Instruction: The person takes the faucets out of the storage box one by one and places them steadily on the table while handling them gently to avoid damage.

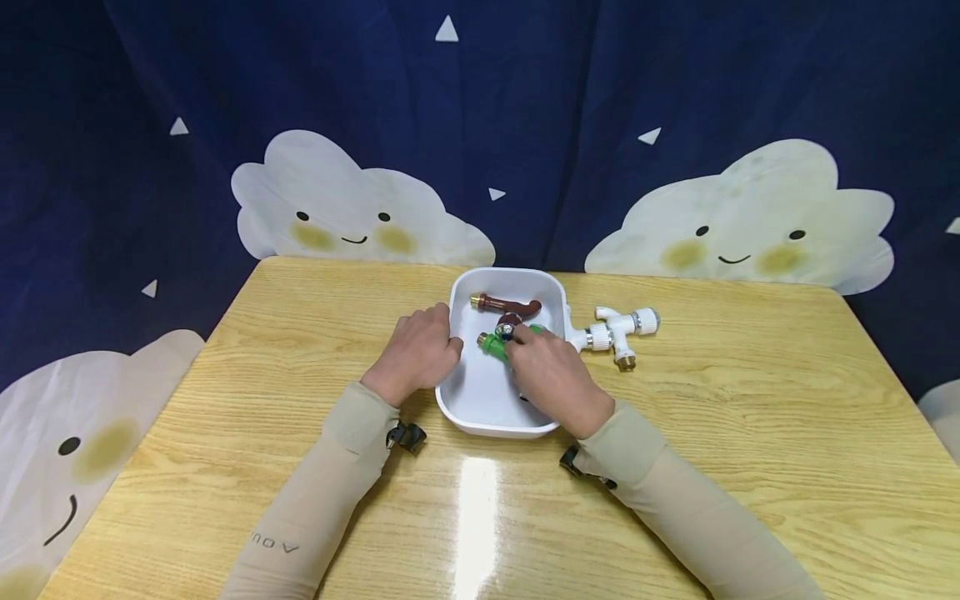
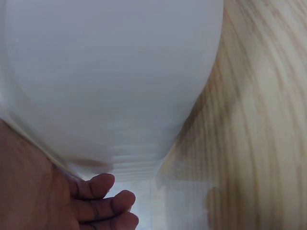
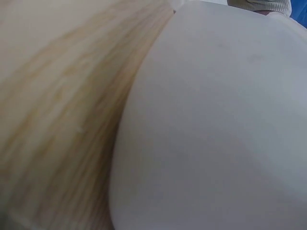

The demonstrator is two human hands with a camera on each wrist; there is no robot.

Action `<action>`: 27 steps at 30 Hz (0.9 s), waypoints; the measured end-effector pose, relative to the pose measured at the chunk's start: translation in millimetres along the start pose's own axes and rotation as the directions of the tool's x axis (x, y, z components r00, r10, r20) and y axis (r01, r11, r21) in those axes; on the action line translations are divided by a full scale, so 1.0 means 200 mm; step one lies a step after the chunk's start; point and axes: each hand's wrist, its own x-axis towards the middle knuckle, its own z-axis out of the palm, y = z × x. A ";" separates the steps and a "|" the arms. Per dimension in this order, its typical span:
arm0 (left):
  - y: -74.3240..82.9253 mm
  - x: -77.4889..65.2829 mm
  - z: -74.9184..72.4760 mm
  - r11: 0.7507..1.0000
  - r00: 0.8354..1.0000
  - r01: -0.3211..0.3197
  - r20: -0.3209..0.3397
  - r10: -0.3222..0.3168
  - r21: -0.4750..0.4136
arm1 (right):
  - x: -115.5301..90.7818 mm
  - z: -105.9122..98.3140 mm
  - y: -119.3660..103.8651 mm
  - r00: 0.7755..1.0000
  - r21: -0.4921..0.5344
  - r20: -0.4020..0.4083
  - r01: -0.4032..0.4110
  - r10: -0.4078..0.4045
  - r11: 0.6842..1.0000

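Observation:
A white plastic basin [image 1: 480,417] stands on the table with plastic taps in it. My left hand [image 1: 420,350] holds its left rim, thumb over the edge; in the left wrist view the curled fingers [image 2: 112,206] show beside the basin's outer wall [image 2: 110,86]. Inside the basin, my right hand [image 1: 551,371] grips a green tap [image 1: 492,346] with a brass threaded end, partly hidden under the fingers. Just behind it lies a brown tap [image 1: 506,305], also brass-ended. The right wrist view shows only the basin's outer wall [image 3: 201,124] and the table, not the fingers.
White taps [image 1: 618,325] with ribbed knobs and a brass end lie on the wooden table [image 1: 750,433], close against the basin's right side. A dark blue curtain [image 1: 540,100] with cloud prints hangs behind the table.

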 end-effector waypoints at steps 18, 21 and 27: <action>0.01 -0.01 0.01 0.999 1.000 -0.005 -0.026 0.007 0.047 | 0.00 0.00 0.00 0.999 0.043 0.038 -0.016 0.014 0.999; 0.01 -0.01 0.01 0.999 1.000 -0.003 -0.026 0.005 0.054 | 0.00 0.00 0.00 0.998 0.051 0.053 -0.029 0.026 0.998; 0.01 -0.01 0.01 0.998 1.000 -0.001 -0.024 0.003 0.069 | 0.00 0.00 0.00 0.998 0.053 0.062 -0.032 0.029 0.998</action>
